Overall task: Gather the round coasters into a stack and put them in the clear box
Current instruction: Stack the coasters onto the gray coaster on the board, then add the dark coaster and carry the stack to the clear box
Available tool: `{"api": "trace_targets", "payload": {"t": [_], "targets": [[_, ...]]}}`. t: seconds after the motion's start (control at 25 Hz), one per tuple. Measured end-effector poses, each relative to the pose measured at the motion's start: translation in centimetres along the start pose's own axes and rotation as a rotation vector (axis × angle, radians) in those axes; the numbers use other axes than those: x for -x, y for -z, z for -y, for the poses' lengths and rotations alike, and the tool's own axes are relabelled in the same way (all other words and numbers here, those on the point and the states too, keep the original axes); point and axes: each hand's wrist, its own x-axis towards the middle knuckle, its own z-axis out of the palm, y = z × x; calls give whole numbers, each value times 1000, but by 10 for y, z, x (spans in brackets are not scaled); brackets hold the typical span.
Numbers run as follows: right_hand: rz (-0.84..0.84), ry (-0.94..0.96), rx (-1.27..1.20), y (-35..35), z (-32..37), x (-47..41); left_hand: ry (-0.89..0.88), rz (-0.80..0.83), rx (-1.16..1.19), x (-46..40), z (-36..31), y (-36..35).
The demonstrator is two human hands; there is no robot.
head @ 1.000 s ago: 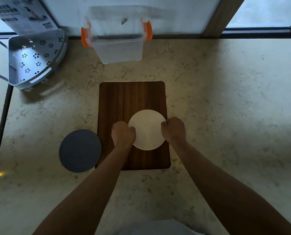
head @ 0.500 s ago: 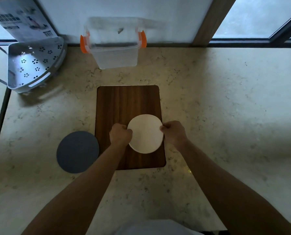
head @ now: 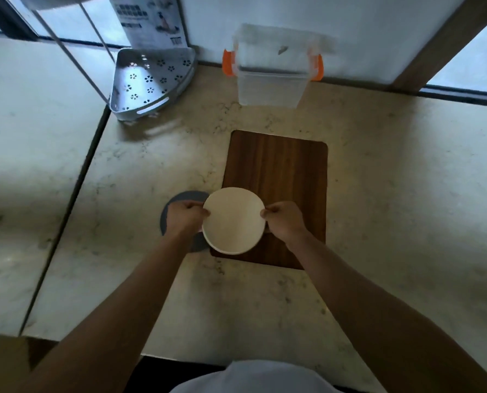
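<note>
My fingers (head: pixel 205 212) pinch the white coaster (head: pixel 233 220) at both edges, left hand (head: pixel 187 219) and right hand (head: pixel 284 222). I've lifted it off the wooden board (head: pixel 279 165) toward the grey coaster (head: pixel 174 201), which it now half hides. Stacking comes next. The clear box (head: pixel 272 80), beyond the board, is blurred.

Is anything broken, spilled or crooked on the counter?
Nothing looks broken or spilled. The left hand and right hand hold the white coaster by its edges, partly over the grey coaster and the wooden board. The clear box stands upright by the wall.
</note>
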Motion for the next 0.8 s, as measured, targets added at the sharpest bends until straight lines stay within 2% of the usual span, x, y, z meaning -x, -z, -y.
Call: {"api": "trace_targets", "payload": {"t": [0.2,0.52,0.8], "targets": [[38,42,60,-57,37,-4,48,-68,46,-25,14,59],[38,36,142,-92,43,-10,-15,-68,29,-41,27,82],[-81,130,348,-98,43,1,-189,-75,-265,-41,34,85]]}}
